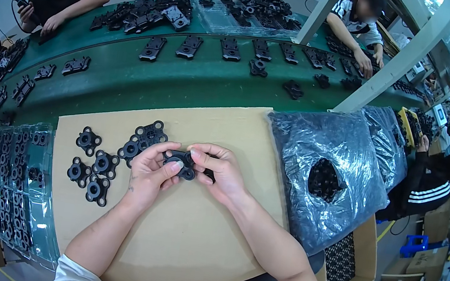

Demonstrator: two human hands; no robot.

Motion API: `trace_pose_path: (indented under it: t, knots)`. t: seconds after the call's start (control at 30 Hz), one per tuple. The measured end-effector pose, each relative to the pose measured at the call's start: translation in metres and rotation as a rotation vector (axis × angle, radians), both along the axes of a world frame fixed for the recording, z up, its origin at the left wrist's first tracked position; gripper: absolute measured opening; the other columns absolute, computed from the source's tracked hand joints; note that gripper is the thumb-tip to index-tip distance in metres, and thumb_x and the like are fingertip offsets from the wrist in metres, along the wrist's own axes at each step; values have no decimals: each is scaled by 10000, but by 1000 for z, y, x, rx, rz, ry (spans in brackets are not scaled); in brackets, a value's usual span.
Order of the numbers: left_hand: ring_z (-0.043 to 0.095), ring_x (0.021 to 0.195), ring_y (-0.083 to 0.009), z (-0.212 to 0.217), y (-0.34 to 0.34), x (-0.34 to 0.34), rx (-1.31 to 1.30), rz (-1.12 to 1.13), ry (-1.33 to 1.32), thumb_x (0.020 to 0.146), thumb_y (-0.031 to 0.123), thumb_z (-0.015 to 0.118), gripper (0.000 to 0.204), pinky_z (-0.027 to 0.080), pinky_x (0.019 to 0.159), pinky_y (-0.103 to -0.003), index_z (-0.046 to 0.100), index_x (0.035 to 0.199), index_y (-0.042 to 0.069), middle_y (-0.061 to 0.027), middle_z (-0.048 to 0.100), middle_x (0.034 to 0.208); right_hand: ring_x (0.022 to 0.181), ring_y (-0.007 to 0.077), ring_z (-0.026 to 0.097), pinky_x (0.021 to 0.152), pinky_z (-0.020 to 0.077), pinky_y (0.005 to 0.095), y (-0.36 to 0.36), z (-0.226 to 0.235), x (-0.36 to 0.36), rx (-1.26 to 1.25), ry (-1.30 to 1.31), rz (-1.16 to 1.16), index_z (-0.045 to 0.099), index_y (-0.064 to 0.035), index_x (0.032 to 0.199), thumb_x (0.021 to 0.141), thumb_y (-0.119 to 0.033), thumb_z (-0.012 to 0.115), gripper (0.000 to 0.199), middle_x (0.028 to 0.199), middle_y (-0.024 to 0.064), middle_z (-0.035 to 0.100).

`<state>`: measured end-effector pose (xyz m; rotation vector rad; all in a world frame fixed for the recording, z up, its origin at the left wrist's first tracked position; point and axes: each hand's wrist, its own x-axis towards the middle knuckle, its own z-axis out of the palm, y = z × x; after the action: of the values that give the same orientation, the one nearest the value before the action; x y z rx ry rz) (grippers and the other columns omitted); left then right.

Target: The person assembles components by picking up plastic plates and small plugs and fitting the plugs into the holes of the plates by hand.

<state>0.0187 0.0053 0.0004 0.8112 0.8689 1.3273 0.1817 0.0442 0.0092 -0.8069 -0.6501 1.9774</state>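
Both hands meet over the middle of the cardboard sheet (185, 240). The left hand (150, 173) and right hand (221, 170) are closed together on one small black plastic part (181, 163), thumbs and fingertips pinching it from either side. Most of that part is covered by fingers; only a dark lobed edge with a round boss shows, so its full shape is hard to make out.

Just left of the hands, toward the sheet's left edge, loose black parts (97, 164) lie flat, some touching, each with ringed holes. Beyond the left edge, clear blister trays (11, 189) hold rows of similar pieces; glare blurs detail.

At the sheet's right edge, a black plastic bag (345, 159) bulges with an opening showing more dark parts inside; contents otherwise hidden. Below it a cardboard box (361, 268) is partly cut off.

Behind the far edge runs a green conveyor belt (187, 81) carrying scattered black pieces. Other people sit along it, partly out of view.

Bare cardboard lies open toward the near edge, between the forearms.
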Motion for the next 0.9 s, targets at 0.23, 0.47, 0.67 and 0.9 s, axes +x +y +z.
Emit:
trace_pose_path:
  t: [0.23, 0.47, 0.67, 0.9]
  knots:
    - [543, 607, -91, 6, -2, 3, 3, -1, 44, 818, -69, 592, 390, 394, 468, -155, 530, 1195, 13, -74, 608, 816, 501, 49, 409, 385, 264, 145, 8, -7, 14, -2, -59, 142, 650, 29, 890, 860, -48, 612, 90, 629, 46, 525]
    - [553, 627, -92, 2, -1, 1, 13, 5, 45, 803, -80, 605, 431, 419, 497, -160, 511, 1214, 14, -74, 616, 839, 496, 50, 406, 381, 265, 141, 2, -2, 6, -11, -56, 103, 635, 41, 881, 873, -62, 599, 109, 629, 51, 524]
    - [561, 640, -93, 2, 0, 1, 17, 5, 16, 793, -77, 621, 450, 432, 509, -161, 503, 1217, 14, -71, 620, 851, 493, 50, 403, 376, 260, 142, 4, -3, 12, -10, -54, 131, 628, 49, 907, 878, -62, 588, 122, 628, 55, 520]
    - [577, 665, -97, 2, 1, -5, 18, -42, -30, 786, -67, 633, 461, 451, 536, -161, 496, 1219, 15, -69, 622, 867, 514, 47, 409, 372, 254, 142, 7, -6, 18, -70, 119, 264, 612, 57, 955, 882, -57, 578, 139, 638, 61, 519]
